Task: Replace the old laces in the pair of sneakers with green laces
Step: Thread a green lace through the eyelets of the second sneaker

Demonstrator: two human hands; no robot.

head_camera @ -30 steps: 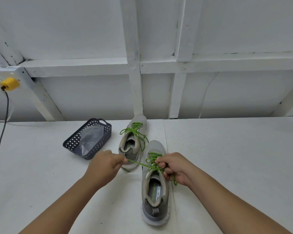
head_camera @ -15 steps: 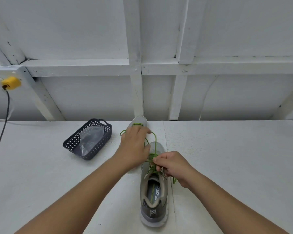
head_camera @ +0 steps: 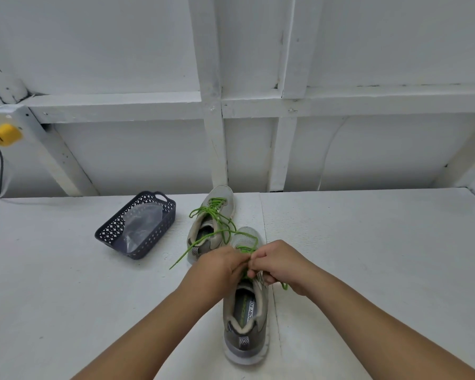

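Left hand (head_camera: 220,266) and right hand (head_camera: 279,263) each pinch green lace (head_camera: 254,239) over near sneaker (head_camera: 246,319). Keep loops taut, equal; cinch knot at tongue centre.

Both hands on near sneaker's lace
Left hand (head_camera: 220,266) and right hand (head_camera: 279,263) pinch green lace (head_camera: 254,241) over near sneaker (head_camera: 246,319); far sneaker (head_camera: 211,223) laced, basket (head_camera: 137,224) left on worktop (head_camera: 368,242).

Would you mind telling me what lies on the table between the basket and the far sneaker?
In the head view, only bare white table separates the basket from the far sneaker; its green lace trails nearer.
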